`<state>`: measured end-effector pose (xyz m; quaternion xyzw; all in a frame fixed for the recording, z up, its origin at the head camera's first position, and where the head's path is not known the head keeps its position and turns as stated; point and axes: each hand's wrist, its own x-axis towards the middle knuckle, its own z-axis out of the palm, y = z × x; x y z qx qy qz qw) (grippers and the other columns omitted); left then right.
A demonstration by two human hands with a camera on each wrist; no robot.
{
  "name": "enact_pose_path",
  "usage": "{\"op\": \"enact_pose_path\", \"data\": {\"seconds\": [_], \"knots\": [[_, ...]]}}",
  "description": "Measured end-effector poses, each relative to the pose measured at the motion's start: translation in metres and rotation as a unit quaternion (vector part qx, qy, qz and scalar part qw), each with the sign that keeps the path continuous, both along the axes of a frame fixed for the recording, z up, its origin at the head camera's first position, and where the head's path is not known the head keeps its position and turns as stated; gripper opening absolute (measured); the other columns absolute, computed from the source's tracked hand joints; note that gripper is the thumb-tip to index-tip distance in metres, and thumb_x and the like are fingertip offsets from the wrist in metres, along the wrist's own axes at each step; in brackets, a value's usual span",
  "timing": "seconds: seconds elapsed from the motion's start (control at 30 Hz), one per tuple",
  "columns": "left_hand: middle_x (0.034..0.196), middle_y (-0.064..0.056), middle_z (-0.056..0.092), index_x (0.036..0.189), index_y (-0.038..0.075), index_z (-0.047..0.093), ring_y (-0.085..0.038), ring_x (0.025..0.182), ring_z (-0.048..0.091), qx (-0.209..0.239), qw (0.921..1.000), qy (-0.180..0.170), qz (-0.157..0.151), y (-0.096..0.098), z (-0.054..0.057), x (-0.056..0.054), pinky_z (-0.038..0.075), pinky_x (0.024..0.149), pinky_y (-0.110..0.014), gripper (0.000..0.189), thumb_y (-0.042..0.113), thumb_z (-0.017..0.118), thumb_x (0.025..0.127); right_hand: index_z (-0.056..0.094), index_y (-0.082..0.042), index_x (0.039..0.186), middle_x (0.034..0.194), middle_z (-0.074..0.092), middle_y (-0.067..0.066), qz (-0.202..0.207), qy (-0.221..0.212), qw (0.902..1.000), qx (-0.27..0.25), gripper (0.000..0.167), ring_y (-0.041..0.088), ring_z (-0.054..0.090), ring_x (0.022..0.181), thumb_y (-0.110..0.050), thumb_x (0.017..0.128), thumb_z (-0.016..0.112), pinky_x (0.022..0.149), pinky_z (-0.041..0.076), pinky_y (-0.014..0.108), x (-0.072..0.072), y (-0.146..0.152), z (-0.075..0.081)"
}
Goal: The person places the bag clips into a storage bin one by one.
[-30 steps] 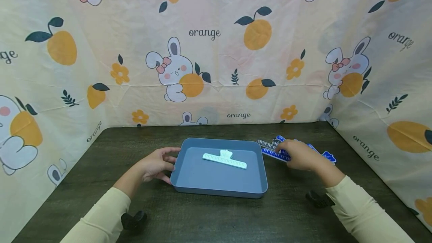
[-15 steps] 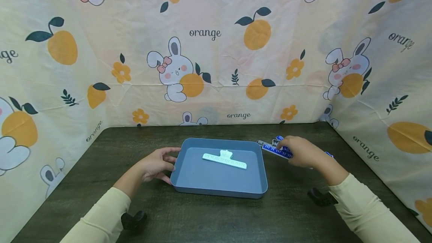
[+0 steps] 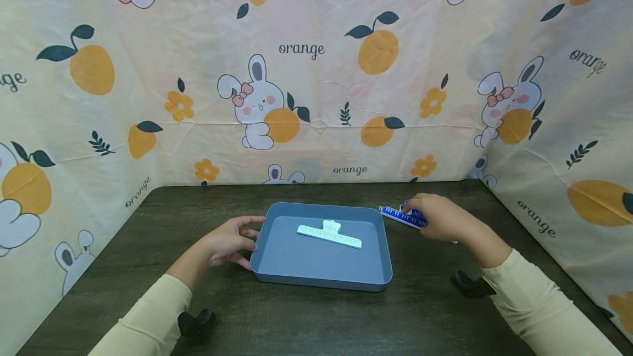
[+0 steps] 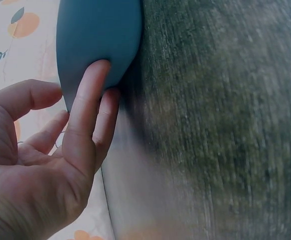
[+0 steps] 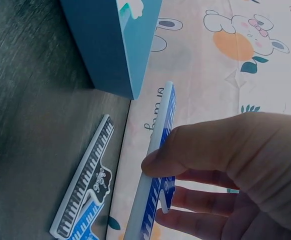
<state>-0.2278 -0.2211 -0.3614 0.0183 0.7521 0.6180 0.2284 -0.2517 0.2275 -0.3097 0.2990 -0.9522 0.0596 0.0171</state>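
Note:
A blue-grey tray (image 3: 277, 276) sits mid-table with a white clip (image 3: 329, 233) lying inside it. My left hand (image 3: 229, 240) rests against the tray's left wall (image 4: 98, 35), its fingers (image 4: 85, 115) straight and touching it. Just right of the tray's far right corner, my right hand (image 3: 420, 216) pinches a blue ruler-marked clip (image 3: 398, 215) and holds it off the table. In the right wrist view the thumb and fingers of that hand (image 5: 158, 187) hold this clip (image 5: 158, 150) on edge, near the tray corner (image 5: 110, 45).
Another ruler-marked clip (image 5: 85, 195) lies flat on the dark wooden table (image 3: 316, 317) below the held one. A printed cloth wall (image 3: 316, 98) closes in the back and both sides. Black wrist mounts (image 3: 196, 323) (image 3: 472, 285) sit by my sleeves.
My right hand has picked the blue clip up off the table and carried it up and slightly left, toward the tray's far right corner. My left hand and the tray stayed put.

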Motion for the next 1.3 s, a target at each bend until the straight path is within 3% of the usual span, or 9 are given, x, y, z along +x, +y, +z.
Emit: {"op": "enact_pose_path", "data": {"seconds": [0.7,1.3], "knots": [[0.132,-0.029,0.049,0.151,0.002,0.028,-0.033,0.097,0.066,0.003,1.0,0.001,-0.005,-0.001,0.0,-0.001,0.06,0.064,-0.05,0.074,-0.014,0.056,0.085,0.07,-0.006,0.108,0.103,0.065,0.008,0.032,-0.001,0.9995,-0.001,0.04,0.021,0.061,0.086,0.005,0.07,0.078,0.074,0.055,0.043,0.002,-0.027,0.016],[0.131,-0.028,0.051,0.151,0.002,0.028,-0.033,0.098,0.065,0.004,1.0,0.001,-0.005,-0.001,0.001,-0.001,0.06,0.064,-0.049,0.074,-0.013,0.056,0.085,0.071,-0.007,0.108,0.108,0.066,0.01,0.07,-0.008,0.9974,0.013,0.039,0.024,0.061,0.093,0.006,0.071,0.075,0.079,0.056,0.042,-0.001,-0.053,0.018]]}}
